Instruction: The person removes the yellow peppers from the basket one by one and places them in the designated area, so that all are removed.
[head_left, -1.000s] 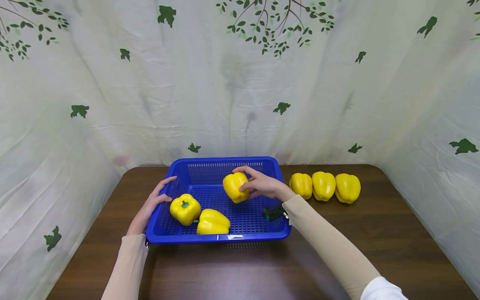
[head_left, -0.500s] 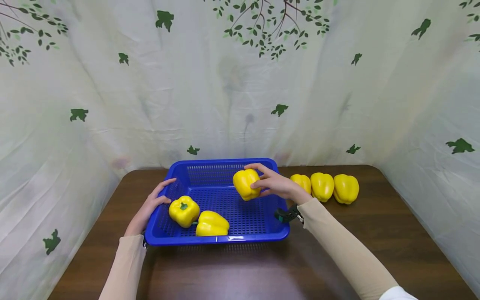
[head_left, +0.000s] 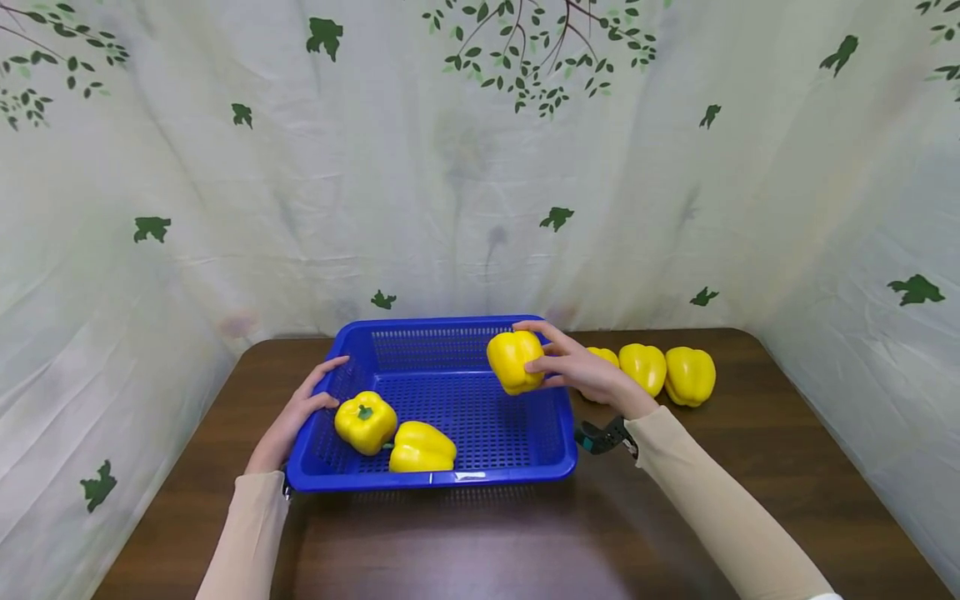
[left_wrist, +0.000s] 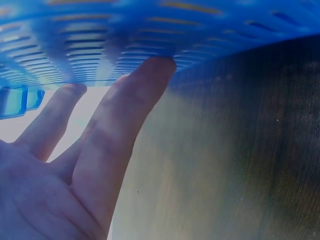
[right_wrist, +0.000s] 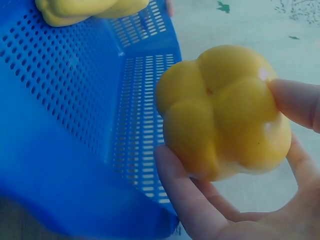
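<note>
My right hand (head_left: 581, 367) grips a yellow bell pepper (head_left: 513, 361), thumb on the near side and fingers round the far side. It is raised over the right part of a blue plastic basket (head_left: 431, 478); the right wrist view shows the lobed end of this pepper (right_wrist: 220, 115). My left hand (head_left: 295, 419) holds the basket's left side, thumb and a finger over the rim. In the left wrist view its other fingers (left_wrist: 125, 115) lie against the slotted outer wall. Inside, to the left, sit an upright bell pepper (head_left: 365, 422) and one on its side (head_left: 422, 447).
Three more yellow bell peppers stand in a row right of the basket: one partly hidden behind my right hand, a middle pepper (head_left: 642, 368) and an outer pepper (head_left: 690, 377). The brown wooden table (head_left: 465, 542) backs onto a leaf-printed curtain (head_left: 420, 208).
My right hand has carried the gripped bell pepper rightward and slightly up, from the basket's middle to near its right rim. The left hand has stayed on the basket.
</note>
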